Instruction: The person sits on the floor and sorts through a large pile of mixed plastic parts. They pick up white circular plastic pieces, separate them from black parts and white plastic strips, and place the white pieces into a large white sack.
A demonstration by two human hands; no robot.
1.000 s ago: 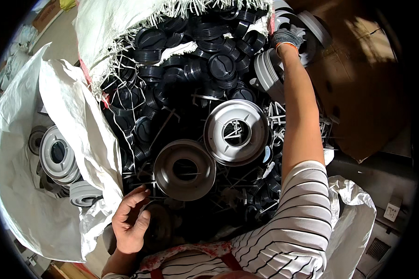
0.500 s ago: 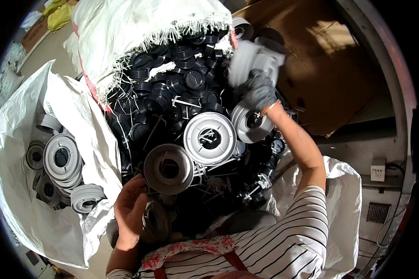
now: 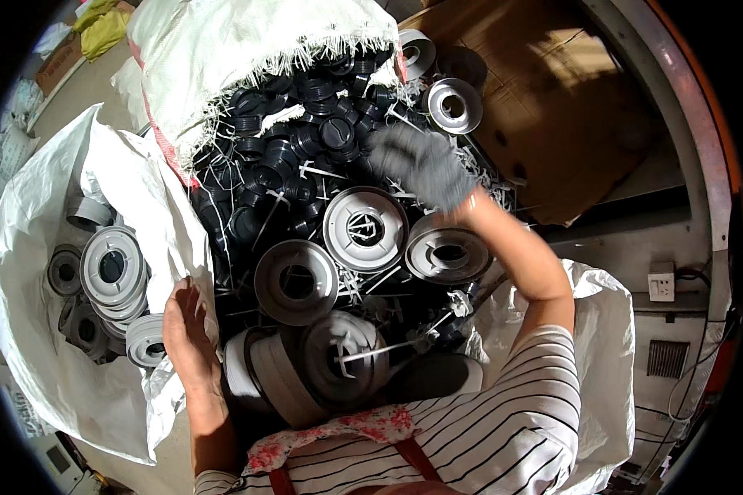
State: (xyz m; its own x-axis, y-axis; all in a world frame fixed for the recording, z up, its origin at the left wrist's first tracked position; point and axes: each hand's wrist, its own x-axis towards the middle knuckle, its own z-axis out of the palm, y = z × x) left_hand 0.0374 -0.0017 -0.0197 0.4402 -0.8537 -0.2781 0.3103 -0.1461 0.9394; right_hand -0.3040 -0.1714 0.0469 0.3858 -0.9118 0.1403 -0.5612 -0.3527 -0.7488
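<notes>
My bare left hand (image 3: 191, 338) has its fingers stretched out beside the edge of a white plastic bag (image 3: 182, 256) that holds several grey flanged rings (image 3: 99, 272). My right hand (image 3: 425, 165), in a dark grey glove, is smeared by motion above a heap of black threaded caps (image 3: 337, 134); no grey part shows in it, but its fingers are unclear. Below the glove lie a light grey flanged ring (image 3: 338, 231), a second grey ring (image 3: 271, 285) and a third one (image 3: 421, 257). Larger grey parts (image 3: 281, 375) rest close to my body, with white plastic scraps on one.
A white woven sack (image 3: 256, 41) with a frayed edge covers the far side of the caps. Grey rings (image 3: 469, 107) lie at the far right by a brown cardboard sheet (image 3: 545, 124). Another white bag (image 3: 598, 355) stands at my right, near a wall socket (image 3: 661, 287).
My right hand has moved left, away from the blurred grey parts it was at. My left hand has shifted left toward the bag. More grey parts show close to my body.
</notes>
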